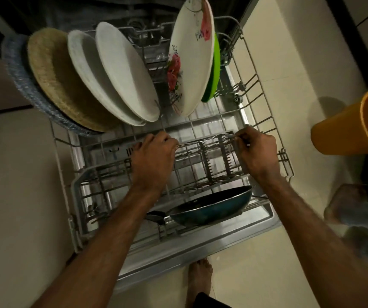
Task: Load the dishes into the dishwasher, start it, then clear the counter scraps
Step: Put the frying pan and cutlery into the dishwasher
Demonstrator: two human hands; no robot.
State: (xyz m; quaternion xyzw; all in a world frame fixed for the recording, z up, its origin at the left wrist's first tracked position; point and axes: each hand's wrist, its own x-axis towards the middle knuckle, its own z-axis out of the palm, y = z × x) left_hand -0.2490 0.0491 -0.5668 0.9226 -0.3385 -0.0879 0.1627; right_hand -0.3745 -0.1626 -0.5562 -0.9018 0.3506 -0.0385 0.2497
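Observation:
The dishwasher's lower rack (pixel 265 103) is pulled out over the open door (pixel 178 254). Standing in it at the back are a blue-rimmed plate (pixel 20 78), a tan plate (pixel 54 78), two white plates (pixel 120 70), a flowered plate (pixel 192 54) and a green plate (pixel 216 70). A dark blue pan (pixel 209 207) lies tilted at the rack's front. My left hand (pixel 154 156) pinches one end of a metal fork (pixel 205 140) and my right hand (pixel 256 150) pinches the other, above the rack's middle tines.
An orange plastic bin (pixel 354 125) stands on the tiled floor to the right. My bare foot (pixel 199 281) is in front of the door; another foot (pixel 345 205) shows at the right. Dark cabinets close off the back.

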